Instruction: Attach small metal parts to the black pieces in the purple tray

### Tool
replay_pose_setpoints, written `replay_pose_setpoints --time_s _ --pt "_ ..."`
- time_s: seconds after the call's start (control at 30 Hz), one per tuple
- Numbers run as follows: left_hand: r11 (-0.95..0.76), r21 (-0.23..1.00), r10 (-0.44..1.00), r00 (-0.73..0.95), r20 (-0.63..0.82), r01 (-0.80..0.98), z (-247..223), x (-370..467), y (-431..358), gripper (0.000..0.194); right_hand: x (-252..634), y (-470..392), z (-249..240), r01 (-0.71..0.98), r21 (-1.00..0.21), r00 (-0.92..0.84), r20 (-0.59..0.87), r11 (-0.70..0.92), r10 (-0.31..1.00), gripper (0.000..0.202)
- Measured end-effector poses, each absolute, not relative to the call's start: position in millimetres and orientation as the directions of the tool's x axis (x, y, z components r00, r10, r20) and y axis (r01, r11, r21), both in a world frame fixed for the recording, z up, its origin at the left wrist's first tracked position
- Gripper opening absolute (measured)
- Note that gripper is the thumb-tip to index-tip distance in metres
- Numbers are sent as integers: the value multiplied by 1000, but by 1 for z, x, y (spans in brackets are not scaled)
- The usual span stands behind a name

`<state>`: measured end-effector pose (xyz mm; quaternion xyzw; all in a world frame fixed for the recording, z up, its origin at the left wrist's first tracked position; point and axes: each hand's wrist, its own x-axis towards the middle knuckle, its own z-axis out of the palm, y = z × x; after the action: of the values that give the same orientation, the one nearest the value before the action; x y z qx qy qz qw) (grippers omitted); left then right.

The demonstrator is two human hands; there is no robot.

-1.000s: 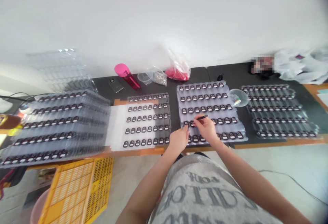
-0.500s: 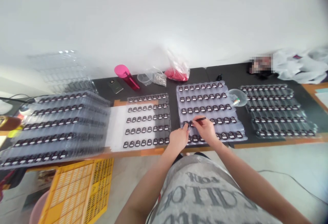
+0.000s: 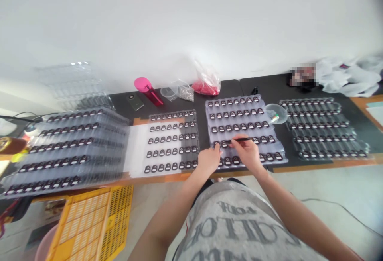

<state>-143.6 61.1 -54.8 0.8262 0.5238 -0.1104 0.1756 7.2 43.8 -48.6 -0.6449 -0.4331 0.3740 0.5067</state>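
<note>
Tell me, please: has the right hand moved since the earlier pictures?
Yes. Judged against the tray below it, the right hand has moved slightly to the right, away from the left hand.

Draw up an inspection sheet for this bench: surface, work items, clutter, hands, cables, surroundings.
Surface: dark table, orange strip along its front edge.
Work items: lavender tray holding rows of small black parts; loaded tray stack at left.
Clutter: pink-topped bottle, phone-like device, bag of red material, clear dish.
Hands: left hand at the tray's near-left, contact unclear; right hand grips a black pen-like tool over the tray.
Cables: thin cable on the floor at right.
Surroundings: yellow crate below the table at left; pale wall behind.
</note>
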Motion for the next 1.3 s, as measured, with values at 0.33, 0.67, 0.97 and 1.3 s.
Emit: replay_pose_setpoints --time_s 0.33,0.67,0.97,1.3 --pt "-391 188 830 434 -352 901 -52 -147 60 53 27 25 -35 48 -988 454 -111 -149 884 27" --pt "-403 183 826 443 -349 897 -56 -149 61 49 34 14 -37 -5 -993 499 -106 -120 860 24" --pt "-69 569 922 270 -278 819 -42 -164 60 43 49 -4 -34 -59 -994 567 -111 -95 816 25" --pt "699 611 712 289 -639 -371 -17 -151 31 31 46 -21 -1 -192 -980 500 -147 -57 853 18"
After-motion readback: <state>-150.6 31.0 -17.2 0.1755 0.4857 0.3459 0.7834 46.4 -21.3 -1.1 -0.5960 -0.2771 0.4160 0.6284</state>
